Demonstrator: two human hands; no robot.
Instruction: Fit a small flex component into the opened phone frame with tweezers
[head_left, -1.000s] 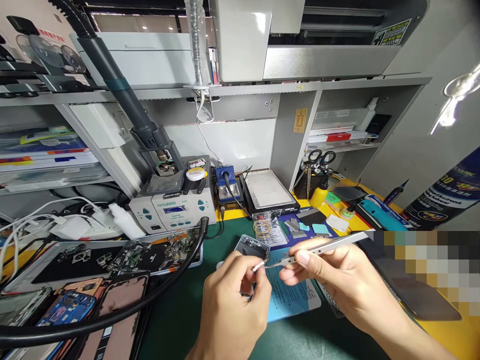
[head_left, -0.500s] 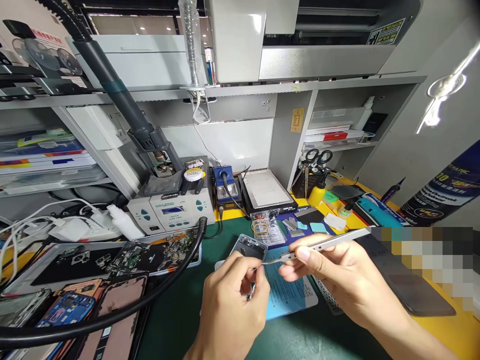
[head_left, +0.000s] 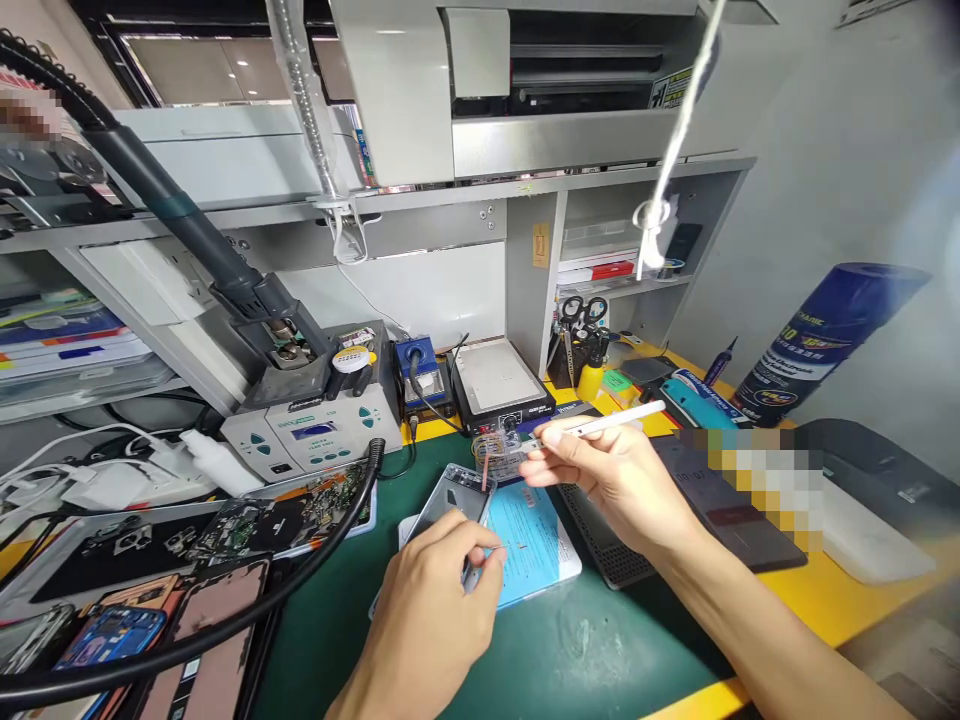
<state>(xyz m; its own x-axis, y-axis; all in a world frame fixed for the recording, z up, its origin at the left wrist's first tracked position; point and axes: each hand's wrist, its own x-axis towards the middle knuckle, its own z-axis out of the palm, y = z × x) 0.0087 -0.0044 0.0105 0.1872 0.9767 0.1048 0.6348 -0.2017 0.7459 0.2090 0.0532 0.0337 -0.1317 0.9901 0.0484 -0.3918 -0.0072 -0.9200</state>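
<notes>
My right hand [head_left: 592, 470] grips a slim pale tool [head_left: 622, 416] like a scalpel or pry-tool handle, pinched between thumb and fingers. Its thin end points left, above the phone's top edge; the tip is hard to make out. Low over the mat, my left hand [head_left: 442, 590] is closed, thumb and index finger nearly together; whatever lies between them is hidden. Partly under this hand is an opened phone frame [head_left: 439, 500], with a small reddish strip [head_left: 485, 472] at its upper right corner. The phone lies on a blue and white printed sheet [head_left: 532, 550].
On the left are phone parts [head_left: 202, 610] and a tray of circuit boards [head_left: 300, 520], crossed by a black hose [head_left: 322, 580]. Behind stand a rework station [head_left: 300, 420] and a heating plate [head_left: 499, 380]. A dark phone [head_left: 727, 500] and a spray can [head_left: 825, 340] are on the right.
The view has turned to the right. My right hand has lifted the tool away from my left fingers, which its tip touched or nearly touched before. More of the phone frame shows.
</notes>
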